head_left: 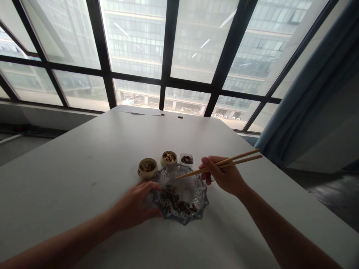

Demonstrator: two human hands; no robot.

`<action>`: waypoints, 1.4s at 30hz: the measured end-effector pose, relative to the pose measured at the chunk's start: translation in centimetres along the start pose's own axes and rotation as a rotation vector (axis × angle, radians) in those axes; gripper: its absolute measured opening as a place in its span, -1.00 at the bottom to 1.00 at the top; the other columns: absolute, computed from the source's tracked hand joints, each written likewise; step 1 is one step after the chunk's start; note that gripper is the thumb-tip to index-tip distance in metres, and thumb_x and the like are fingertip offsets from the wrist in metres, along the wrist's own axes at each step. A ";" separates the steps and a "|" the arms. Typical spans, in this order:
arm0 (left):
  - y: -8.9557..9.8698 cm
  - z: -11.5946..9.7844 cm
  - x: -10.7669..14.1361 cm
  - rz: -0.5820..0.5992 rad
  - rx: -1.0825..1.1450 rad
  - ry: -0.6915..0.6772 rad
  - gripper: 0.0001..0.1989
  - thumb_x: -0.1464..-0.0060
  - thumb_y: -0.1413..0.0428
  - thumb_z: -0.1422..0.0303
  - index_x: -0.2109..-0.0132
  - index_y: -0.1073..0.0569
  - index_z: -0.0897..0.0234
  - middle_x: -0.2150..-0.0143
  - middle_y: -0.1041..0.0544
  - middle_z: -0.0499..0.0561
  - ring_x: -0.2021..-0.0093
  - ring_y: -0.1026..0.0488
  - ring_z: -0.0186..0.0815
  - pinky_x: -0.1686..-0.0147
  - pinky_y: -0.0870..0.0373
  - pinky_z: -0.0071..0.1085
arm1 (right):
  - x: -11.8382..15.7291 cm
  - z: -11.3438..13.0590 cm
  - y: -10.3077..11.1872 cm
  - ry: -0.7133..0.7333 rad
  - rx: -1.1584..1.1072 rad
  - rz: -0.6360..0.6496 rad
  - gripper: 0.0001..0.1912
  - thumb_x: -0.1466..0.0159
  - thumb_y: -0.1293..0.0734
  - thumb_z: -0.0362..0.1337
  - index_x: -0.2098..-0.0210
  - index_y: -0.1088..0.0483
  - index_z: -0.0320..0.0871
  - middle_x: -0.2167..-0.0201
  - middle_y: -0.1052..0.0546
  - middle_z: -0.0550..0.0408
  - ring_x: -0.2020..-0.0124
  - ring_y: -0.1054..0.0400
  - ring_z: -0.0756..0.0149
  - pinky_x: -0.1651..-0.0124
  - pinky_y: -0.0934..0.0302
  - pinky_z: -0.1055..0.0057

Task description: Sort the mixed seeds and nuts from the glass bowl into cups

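A scalloped clear glass bowl (204, 209) stands on the table in front of me. Dark brown, seed-like pieces (183, 206) lie in its near and left part. My left hand (137, 203) grips the bowl's left rim, fingers above and thumb lower down. In my right hand (221, 173) is a pair of wooden chopsticks (193, 173), held over the bowl's right rim. Their tips are close together above the bowl's far inner part, with nothing visible between them.
Behind the bowl stand a yellowish cup (142, 174) and a second yellowish cup (163, 163), both with pieces inside. Beside them is a small white dish (182, 161) of dark pieces. Paper sheets (140, 110) lie at the white table's (98, 149) far edge, before windows. A blue curtain (294, 108) hangs right.
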State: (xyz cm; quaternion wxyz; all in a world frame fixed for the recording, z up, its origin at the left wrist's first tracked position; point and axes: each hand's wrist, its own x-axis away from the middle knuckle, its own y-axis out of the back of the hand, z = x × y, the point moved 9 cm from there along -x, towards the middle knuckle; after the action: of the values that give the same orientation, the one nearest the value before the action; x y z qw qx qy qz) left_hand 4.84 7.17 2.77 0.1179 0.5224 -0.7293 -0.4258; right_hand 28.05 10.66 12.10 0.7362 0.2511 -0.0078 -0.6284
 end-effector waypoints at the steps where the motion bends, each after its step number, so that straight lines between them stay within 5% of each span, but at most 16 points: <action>1: -0.1 0.1 0.0 -0.007 0.003 -0.006 -0.48 0.11 -0.40 0.16 -0.01 -0.48 0.14 0.01 -0.58 0.07 0.03 -0.53 -0.06 -0.02 -0.49 -0.20 | -0.1 -0.2 0.2 -0.010 0.002 -0.008 -0.41 -0.27 -0.32 0.23 0.49 -0.46 -0.21 0.68 -0.49 0.07 0.72 -0.33 0.41 0.67 -0.20 0.52; 9: -0.1 0.3 0.2 -0.012 0.008 -0.001 -0.47 0.11 -0.41 0.19 -0.02 -0.48 0.12 -0.01 -0.58 0.05 0.00 -0.52 -0.03 -0.03 -0.48 -0.19 | 0.8 0.2 -3.6 0.061 0.150 0.252 -0.48 -0.35 -0.29 0.10 0.50 -0.47 -0.20 0.65 -0.50 0.05 0.62 -0.39 0.38 0.57 -0.23 0.52; 21: 0.0 0.1 0.0 -0.004 -0.004 0.012 -0.47 0.13 -0.42 0.20 -0.01 -0.49 0.13 0.02 -0.59 0.07 0.03 -0.53 -0.06 0.00 -0.49 -0.20 | 0.9 1.1 -3.6 0.171 0.171 0.225 -0.52 -0.38 -0.28 0.04 0.48 -0.47 -0.20 0.66 -0.50 0.08 0.63 -0.36 0.41 0.58 -0.20 0.54; 31: 0.2 -0.2 0.0 0.011 0.003 0.017 -0.47 0.13 -0.41 0.19 -0.01 -0.49 0.16 0.01 -0.59 0.09 0.03 -0.54 -0.06 -0.01 -0.50 -0.19 | 1.0 0.4 -4.4 0.116 0.131 0.246 -0.46 -0.35 -0.30 0.11 0.52 -0.47 -0.20 0.68 -0.50 0.07 0.65 -0.39 0.40 0.57 -0.23 0.52; 37: 0.0 0.2 0.1 -0.006 0.005 0.004 -0.48 0.10 -0.40 0.15 -0.01 -0.49 0.15 0.01 -0.59 0.09 0.04 -0.53 -0.07 0.01 -0.49 -0.22 | -0.7 -2.4 -0.6 -0.162 -0.263 -0.014 -0.38 -0.13 -0.41 0.29 0.50 -0.47 -0.22 0.72 -0.51 0.05 0.76 -0.34 0.38 0.71 -0.22 0.51; 42: 0.0 0.1 0.1 -0.007 0.020 0.007 -0.47 0.11 -0.41 0.16 -0.01 -0.49 0.13 0.02 -0.59 0.06 0.04 -0.53 -0.08 -0.03 -0.48 -0.20 | -1.3 -1.4 3.8 -0.138 -0.256 -0.124 -0.39 -0.04 -0.49 0.27 0.54 -0.48 -0.22 0.75 -0.50 0.03 0.75 -0.38 0.32 0.75 -0.21 0.50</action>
State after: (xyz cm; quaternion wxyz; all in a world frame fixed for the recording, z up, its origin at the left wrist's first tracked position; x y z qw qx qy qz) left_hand 4.69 7.14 2.68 0.1137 0.5279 -0.7312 -0.4169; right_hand 31.72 12.72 12.72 0.7198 0.1113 0.0372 -0.6842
